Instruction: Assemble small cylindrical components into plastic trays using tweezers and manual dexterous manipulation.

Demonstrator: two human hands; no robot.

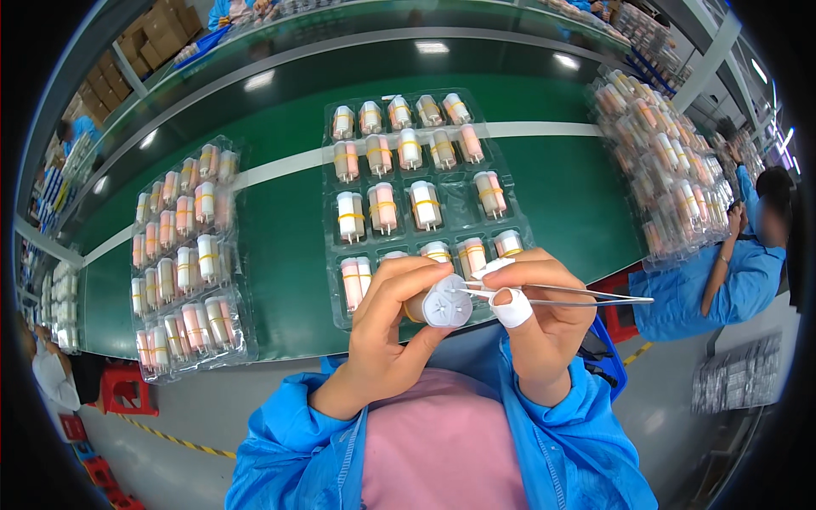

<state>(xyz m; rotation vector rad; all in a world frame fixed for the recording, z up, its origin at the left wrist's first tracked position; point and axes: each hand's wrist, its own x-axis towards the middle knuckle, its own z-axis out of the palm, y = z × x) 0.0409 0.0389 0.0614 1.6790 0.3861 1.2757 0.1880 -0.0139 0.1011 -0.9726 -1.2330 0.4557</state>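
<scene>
Forearms in blue sleeves (pixel 293 438) are angling up from the lower edge of the head view, elbows spreading out to either side and both hands meeting in front of the chest. Left hand (pixel 380 330) is grasping a pale grey-capped cylinder (pixel 448 305), fingers curling over the top and thumb pressing from below, so the round cap end is facing up at the camera. Wrist is bending inward a bit. Right hand (pixel 548 327) is pinching metal tweezers (pixel 619 300) between thumb and forefinger, with white wrap (pixel 512 309) covering part of the thumb. The tweezers are lying almost level, back end sticking out past the hand to the right, tips pointing left at the cap's edge. Can't tell if they're actually touching it, tbh. So the cylinder is being held up off the green table (pixel 285 314), just in front of the near edge of the middle clear tray (pixel 461 206), which is holding rows of banded cylinder pairs (pixel 382 206). Another loaded tray (pixel 243 310) is sitting to the left.
</scene>
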